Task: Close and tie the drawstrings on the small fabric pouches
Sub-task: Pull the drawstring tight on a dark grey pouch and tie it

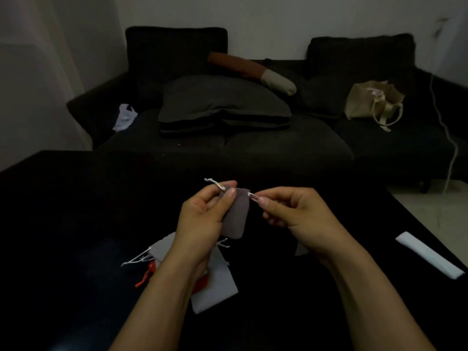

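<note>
Table: dark, more pouches under the wrists.
Left hand: pinches pouch and cord.
Right hand: pinches other cord; pull both outward evenly.

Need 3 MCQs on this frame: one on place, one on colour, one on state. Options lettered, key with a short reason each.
1. Where is the beige tote bag?
A. On the right side of the dark sofa
B. On the black table
C. On the floor

2. What colour is the pouch held in the hands?
A. Orange
B. Grey
C. Green

3. What is the right hand doing?
A. Lying flat on the table
B. Holding the tote bag
C. Pinching a white drawstring at the pouch's top

Key: 1 A, the bag sits on the sofa's right seat. 2 B, the fabric between the left hand and the right is grey. 3 C, its fingertips pinch the cord beside the pouch mouth.
</note>
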A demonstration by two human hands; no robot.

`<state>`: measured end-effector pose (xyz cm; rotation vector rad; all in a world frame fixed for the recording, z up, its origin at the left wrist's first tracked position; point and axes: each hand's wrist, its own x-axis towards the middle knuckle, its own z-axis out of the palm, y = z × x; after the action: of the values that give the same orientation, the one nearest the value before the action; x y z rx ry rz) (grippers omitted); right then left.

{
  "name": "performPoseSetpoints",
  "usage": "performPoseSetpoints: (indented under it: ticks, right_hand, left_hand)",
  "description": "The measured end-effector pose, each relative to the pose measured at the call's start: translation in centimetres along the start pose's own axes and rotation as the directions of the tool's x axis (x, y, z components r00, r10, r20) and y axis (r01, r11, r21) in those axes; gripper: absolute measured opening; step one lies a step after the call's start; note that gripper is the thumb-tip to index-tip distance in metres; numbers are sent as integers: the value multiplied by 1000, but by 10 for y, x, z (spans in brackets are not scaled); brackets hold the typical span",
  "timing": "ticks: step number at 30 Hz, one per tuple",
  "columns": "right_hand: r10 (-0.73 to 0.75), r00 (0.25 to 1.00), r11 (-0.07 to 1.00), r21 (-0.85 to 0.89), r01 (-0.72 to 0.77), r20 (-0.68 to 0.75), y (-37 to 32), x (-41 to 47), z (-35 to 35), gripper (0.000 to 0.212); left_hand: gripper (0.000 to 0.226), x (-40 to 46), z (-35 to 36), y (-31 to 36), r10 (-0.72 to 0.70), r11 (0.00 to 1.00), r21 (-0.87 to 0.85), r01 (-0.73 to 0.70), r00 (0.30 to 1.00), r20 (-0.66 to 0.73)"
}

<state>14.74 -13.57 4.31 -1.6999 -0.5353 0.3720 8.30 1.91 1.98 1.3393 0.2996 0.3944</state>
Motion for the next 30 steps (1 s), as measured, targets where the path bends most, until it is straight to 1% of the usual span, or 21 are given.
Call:
performPoseSetpoints:
  ticks: [2,4,6,9,10,12,13,15,19,24,27,30]
  right_hand:
    - [33,997,999,-20,-34,-64,3,3,-8,14]
    - [35,993,999,-16,-37,-109,5,5,-11,15]
    - [34,989,999,42,-29,-146,6,5,-14,13]
    - [58,968,964,266,10,-244,12,6,-17,7]
    - [76,961,929,368,29,-267,13,7,-18,7]
    - [121,957,825,563,50,-263,14,9,-18,10]
    - [137,958,773,632,55,-251,14,10,-18,12]
    - [138,962,709,701,69,-234,13,11,-18,16]
    - [162,960,679,732,59,-227,17,14,-18,13]
    - [170,972,675,737,4,-161,19,16,-14,15]
    - [180,971,682,732,-10,-154,18,14,-11,14]
    - [193,970,666,745,-17,-150,16,13,-11,11]
  left_hand:
    - [20,4,7,-1,-1,1000,-31,1,1000,-9]
    - [21,6,14,-3,-20,996,-86,17,999,-33]
    - [24,8,20,-4,-40,985,-169,29,997,-60]
    - [22,10,29,-7,-62,962,-269,37,994,-84]
    - [21,9,31,-7,-67,950,-312,34,993,-94]
    - [20,9,34,-8,-81,919,-393,34,991,-104]
    - [22,10,36,-8,-91,906,-421,42,991,-98]
    - [25,11,40,-7,-101,888,-458,50,991,-88]
    - [23,14,45,-5,-101,853,-519,53,993,-65]
    - [23,14,35,-14,-81,893,-449,39,994,-74]
    - [24,15,33,-15,-90,887,-458,51,994,-65]
    - [25,17,34,-16,-49,909,-417,14,996,-74]
